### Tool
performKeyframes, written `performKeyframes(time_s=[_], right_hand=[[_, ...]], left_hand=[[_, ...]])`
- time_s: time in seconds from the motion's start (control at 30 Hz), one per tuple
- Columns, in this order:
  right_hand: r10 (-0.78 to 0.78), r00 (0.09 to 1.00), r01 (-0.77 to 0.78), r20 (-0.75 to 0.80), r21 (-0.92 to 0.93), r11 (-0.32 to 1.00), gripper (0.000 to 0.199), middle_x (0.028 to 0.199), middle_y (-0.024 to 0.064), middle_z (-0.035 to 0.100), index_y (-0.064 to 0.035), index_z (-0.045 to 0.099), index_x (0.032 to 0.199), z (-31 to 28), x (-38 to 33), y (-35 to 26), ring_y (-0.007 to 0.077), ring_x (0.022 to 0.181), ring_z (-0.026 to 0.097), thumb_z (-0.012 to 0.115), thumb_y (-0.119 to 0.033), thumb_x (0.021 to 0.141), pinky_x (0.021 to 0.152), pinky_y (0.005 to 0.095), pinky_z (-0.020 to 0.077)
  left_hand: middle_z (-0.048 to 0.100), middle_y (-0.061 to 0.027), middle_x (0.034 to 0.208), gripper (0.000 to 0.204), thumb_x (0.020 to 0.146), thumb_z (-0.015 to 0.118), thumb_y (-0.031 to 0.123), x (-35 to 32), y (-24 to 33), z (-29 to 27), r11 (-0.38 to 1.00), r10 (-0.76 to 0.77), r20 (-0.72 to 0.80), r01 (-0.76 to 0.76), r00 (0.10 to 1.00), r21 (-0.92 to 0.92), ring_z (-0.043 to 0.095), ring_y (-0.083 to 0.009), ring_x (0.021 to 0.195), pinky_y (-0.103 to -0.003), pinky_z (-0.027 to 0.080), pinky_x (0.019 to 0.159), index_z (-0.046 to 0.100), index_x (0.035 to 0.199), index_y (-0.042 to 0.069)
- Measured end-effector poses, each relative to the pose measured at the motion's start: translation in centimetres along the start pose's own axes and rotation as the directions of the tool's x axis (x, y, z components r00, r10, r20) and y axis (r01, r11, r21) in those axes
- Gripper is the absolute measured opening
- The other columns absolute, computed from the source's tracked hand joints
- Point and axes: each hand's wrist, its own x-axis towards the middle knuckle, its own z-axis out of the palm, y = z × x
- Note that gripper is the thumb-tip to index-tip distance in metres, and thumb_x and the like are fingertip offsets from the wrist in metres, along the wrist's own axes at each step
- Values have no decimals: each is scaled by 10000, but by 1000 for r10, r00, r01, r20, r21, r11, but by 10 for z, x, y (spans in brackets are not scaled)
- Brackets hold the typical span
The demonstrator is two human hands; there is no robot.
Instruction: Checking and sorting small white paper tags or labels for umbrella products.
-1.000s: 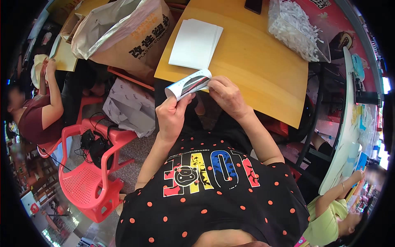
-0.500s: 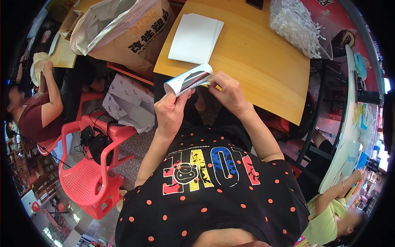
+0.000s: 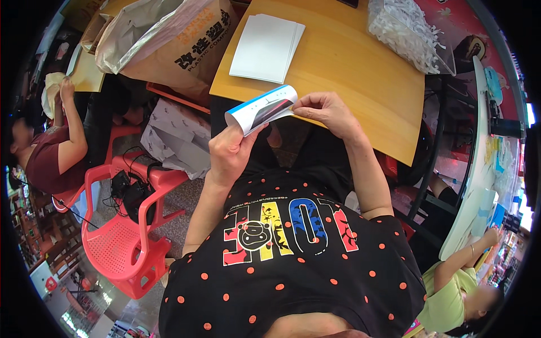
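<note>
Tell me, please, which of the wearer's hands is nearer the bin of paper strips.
Right. The right hand, near the table, is below-left of the bin in the picture; the left hand, holding the curled sheet, is farther left and lower.

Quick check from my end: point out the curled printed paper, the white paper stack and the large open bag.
Curled printed paper (image 3: 260,107): head view, on its outer printed face.
White paper stack (image 3: 265,48): head view, on its top sheet.
Large open bag (image 3: 152,72): head view, on its outer wall.
</note>
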Motion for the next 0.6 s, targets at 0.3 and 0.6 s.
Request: performKeyframes(time_s=[0.3,0.6], right_hand=[[100,992,-100,82,0,995,233,789,7,634,20,682,886,5,3,11,70,734,545,680,-209,844,697,232,440],[71,996,-72,47,16,997,200,729,-65,537,12,636,835,11,-7,3,23,686,451,632,-178,895,626,192,373]], left_hand=[[701,-127,860,173,805,687,2,1,5,1,994,91,22,-92,996,57,693,-233,739,-295,528,626,674,977,-12],[683,-137,846,221,771,716,14,-3,-3,-1,954,196,67,-206,978,218,677,-281,715,-330,531,607,663,984,-3]])
